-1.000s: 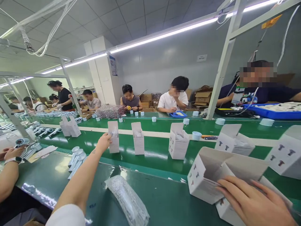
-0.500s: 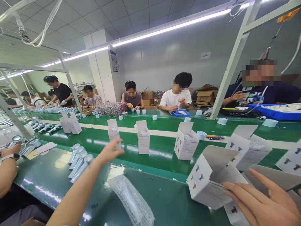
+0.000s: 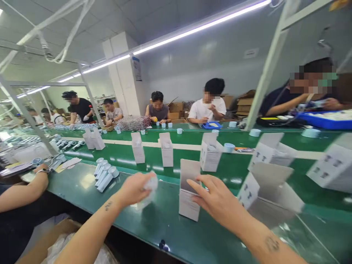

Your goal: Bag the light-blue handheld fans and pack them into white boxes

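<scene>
My left hand [image 3: 137, 187] is closed around a bubble-wrapped item [image 3: 151, 183], held just above the near bench and blurred by motion. Beside it to the right, a white cardboard box [image 3: 189, 205] stands upright with its top flap raised. My right hand [image 3: 214, 196] grips that box near its opening from the right side, fingers at the flap and edge. Another open white box [image 3: 249, 190], with small product pictures printed on it, is behind my right forearm. What lies inside the wrap cannot be made out.
Several filled white boxes [image 3: 167, 152] stand along the green conveyor [image 3: 154, 161]. Pale blue shower heads [image 3: 106, 176] lie on the bench to the left, near a co-worker's arm [image 3: 35, 187]. A carton of plastic wrap [image 3: 59, 245] is below the bench edge. Co-workers sit opposite.
My left hand has come back from reaching over the bench and now holds the bubble-wrapped item that lay there. My right hand has moved left from the boxes at the right, with one box.
</scene>
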`<control>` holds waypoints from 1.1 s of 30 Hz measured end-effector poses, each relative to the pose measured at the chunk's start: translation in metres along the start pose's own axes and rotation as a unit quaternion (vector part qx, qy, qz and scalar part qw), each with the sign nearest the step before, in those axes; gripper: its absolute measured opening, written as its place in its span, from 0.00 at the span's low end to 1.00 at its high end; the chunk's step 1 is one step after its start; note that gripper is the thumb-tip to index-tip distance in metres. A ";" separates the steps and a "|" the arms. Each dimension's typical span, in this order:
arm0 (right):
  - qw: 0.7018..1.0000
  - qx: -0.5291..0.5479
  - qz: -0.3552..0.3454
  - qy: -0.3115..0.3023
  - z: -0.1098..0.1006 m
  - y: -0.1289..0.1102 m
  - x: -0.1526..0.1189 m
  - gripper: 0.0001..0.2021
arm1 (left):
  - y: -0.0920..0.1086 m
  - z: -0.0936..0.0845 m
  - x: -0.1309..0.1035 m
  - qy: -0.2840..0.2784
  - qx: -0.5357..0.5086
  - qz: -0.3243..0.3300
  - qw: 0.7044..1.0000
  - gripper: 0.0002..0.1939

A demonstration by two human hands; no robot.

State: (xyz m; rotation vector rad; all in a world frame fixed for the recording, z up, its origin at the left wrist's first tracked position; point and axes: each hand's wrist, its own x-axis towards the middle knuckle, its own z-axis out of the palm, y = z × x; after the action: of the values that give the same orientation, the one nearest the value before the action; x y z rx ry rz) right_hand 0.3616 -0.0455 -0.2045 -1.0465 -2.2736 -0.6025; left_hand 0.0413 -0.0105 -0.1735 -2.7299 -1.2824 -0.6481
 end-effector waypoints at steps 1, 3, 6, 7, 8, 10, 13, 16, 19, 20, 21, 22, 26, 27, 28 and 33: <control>1.000 0.025 0.007 -0.012 -0.002 0.003 0.000 0.19 | 0.001 -0.014 0.005 0.080 -0.076 -0.053 0.992 0.20; 0.995 0.086 0.042 -0.041 -0.003 0.009 -0.001 0.23 | 0.011 -0.036 0.022 0.234 -0.244 -0.121 0.933 0.17; 0.976 0.168 0.124 -0.065 0.006 0.015 -0.004 0.20 | 0.039 -0.044 0.060 0.384 -0.451 -0.130 0.795 0.21; 0.970 0.184 0.146 -0.063 0.010 0.016 -0.004 0.20 | 0.050 -0.039 0.074 0.399 -0.498 -0.116 0.761 0.22; 0.965 0.196 0.164 -0.056 0.014 0.016 -0.004 0.21 | 0.060 -0.032 0.087 0.397 -0.529 -0.104 0.743 0.22; 0.956 0.224 0.188 -0.040 0.021 0.016 -0.004 0.26 | 0.073 -0.014 0.106 0.362 -0.537 -0.095 0.756 0.22; 0.928 0.306 0.211 -0.026 0.024 0.016 -0.001 0.22 | 0.077 0.004 0.113 0.317 -0.459 -0.113 0.822 0.19; 0.901 0.375 0.215 -0.022 0.025 0.017 0.000 0.13 | 0.076 -0.001 0.103 0.264 -0.379 -0.115 0.879 0.17; 0.901 0.381 0.205 -0.020 0.031 0.019 -0.002 0.17 | 0.088 -0.016 0.101 0.177 -0.258 -0.084 0.946 0.15; 0.904 0.376 0.204 -0.012 0.035 0.020 -0.003 0.19 | 0.095 -0.020 0.105 0.149 -0.201 -0.072 0.965 0.16; 0.906 0.371 0.204 0.000 0.039 0.020 -0.004 0.20 | 0.103 -0.024 0.111 0.125 -0.141 -0.061 0.980 0.16; 0.907 0.367 0.205 0.014 0.044 0.021 -0.006 0.22 | 0.110 -0.027 0.120 0.100 -0.085 -0.053 0.990 0.17; 0.913 0.357 0.196 0.039 0.054 0.019 -0.010 0.24 | 0.124 -0.046 0.165 -0.104 0.021 0.013 0.994 0.15; 0.915 0.357 0.188 0.035 0.054 0.018 -0.011 0.25 | 0.123 -0.052 0.175 -0.185 0.012 0.045 0.982 0.15; 0.916 0.358 0.178 0.030 0.053 0.017 -0.012 0.26 | 0.123 -0.057 0.183 -0.260 0.001 0.075 0.963 0.15; 0.915 0.365 0.174 0.001 0.048 0.013 -0.014 0.26 | 0.131 -0.055 0.176 -0.287 0.102 0.124 0.945 0.19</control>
State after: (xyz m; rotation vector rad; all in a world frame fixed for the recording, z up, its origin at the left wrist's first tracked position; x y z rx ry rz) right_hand 0.3648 -0.0164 -0.2469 -0.9984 -1.9617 0.3779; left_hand 0.2200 0.0186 -0.0375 -2.9221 -0.9670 0.3125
